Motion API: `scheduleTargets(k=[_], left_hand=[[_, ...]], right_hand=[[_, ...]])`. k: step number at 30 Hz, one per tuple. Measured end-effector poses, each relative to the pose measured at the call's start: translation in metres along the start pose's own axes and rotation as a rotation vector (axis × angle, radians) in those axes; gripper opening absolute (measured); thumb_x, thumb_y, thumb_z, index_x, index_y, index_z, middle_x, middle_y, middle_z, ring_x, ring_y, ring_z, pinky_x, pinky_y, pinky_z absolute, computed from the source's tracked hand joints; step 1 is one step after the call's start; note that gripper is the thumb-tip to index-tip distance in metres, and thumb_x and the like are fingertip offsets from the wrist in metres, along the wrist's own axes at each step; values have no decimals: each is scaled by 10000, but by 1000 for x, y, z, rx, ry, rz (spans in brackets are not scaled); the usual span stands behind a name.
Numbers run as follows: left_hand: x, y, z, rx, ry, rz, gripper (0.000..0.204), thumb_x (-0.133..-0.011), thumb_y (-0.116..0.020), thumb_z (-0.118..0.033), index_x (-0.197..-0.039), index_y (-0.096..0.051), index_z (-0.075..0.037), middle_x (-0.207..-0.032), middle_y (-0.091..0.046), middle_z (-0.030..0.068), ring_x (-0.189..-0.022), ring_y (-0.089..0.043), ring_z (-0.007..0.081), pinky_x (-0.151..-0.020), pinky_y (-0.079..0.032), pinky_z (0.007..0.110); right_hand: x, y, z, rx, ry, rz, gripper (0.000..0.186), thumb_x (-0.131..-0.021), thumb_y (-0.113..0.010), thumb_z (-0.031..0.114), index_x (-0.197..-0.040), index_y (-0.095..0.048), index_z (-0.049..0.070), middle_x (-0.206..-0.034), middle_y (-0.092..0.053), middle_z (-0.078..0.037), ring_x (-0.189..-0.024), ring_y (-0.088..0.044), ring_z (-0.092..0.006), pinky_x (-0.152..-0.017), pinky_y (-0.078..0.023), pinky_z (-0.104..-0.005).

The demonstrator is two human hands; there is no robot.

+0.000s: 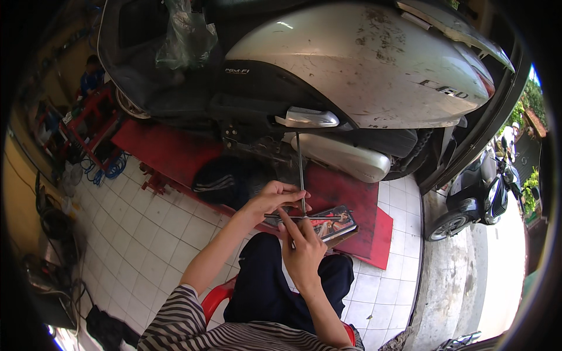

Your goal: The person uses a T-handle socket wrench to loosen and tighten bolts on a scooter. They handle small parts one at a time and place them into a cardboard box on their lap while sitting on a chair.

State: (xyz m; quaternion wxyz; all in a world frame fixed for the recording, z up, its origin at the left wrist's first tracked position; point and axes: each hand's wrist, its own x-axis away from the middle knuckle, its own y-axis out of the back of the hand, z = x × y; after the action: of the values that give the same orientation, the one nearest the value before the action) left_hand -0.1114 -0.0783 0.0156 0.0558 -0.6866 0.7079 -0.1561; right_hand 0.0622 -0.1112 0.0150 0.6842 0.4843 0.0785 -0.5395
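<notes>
A long T-handle wrench [301,167] runs from its crossbar, close to my knees, up to the underside of a silver and black scooter [351,64]. Its far tip meets the scooter just below a silver footrest [308,117]; the fastener there is too small to make out. My left hand [274,198] is closed round the lower shaft with its fingers. On the crossbar rests my right hand [303,251], fingers bent over it where it joins the shaft. Just beyond that hand lies a printed cardboard box [335,227], partly covered by it.
The scooter stands on a red lift platform [374,216]. A dark rounded object [225,180] sits at the platform's near edge. White floor tiles [146,228] spread left. Blue hose [105,168] coils by a red rack [88,126]. Another motorbike [477,196] is parked outside; a person [91,76] is far left.
</notes>
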Motion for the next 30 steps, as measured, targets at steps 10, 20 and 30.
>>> scheduleTargets(k=[10,20,30], left_hand=[[2,26,15,51,-82,-18,354,-982,-666,-279,-1178,-671,15,-992,-751,141,-951,-704,150,-877,-501,251],[-4,17,-1,37,-70,-9,314,-960,-697,-225,-1154,-655,19,-1049,-732,162,-907,-717,190,-846,-565,288],[-12,24,5,37,-97,3,362,-948,-715,-245,-1165,-646,36,-1043,-737,205,-968,-718,186,-862,-556,284]], right_hand=[[15,14,-13,-849,-564,268,540,-1114,-368,220,-1576,-214,-14,-753,-609,-30,-598,-482,-51,-536,-401,-214],[-11,5,8,-700,-276,180,515,-1110,-342,218,-1561,-249,-14,-1072,-712,-184,-883,-705,-228,-723,-535,-297],[31,-6,-7,-798,-476,469,580,-1113,-338,249,-1582,-126,-18,-824,-711,-87,-611,-632,-147,-583,-517,-273]])
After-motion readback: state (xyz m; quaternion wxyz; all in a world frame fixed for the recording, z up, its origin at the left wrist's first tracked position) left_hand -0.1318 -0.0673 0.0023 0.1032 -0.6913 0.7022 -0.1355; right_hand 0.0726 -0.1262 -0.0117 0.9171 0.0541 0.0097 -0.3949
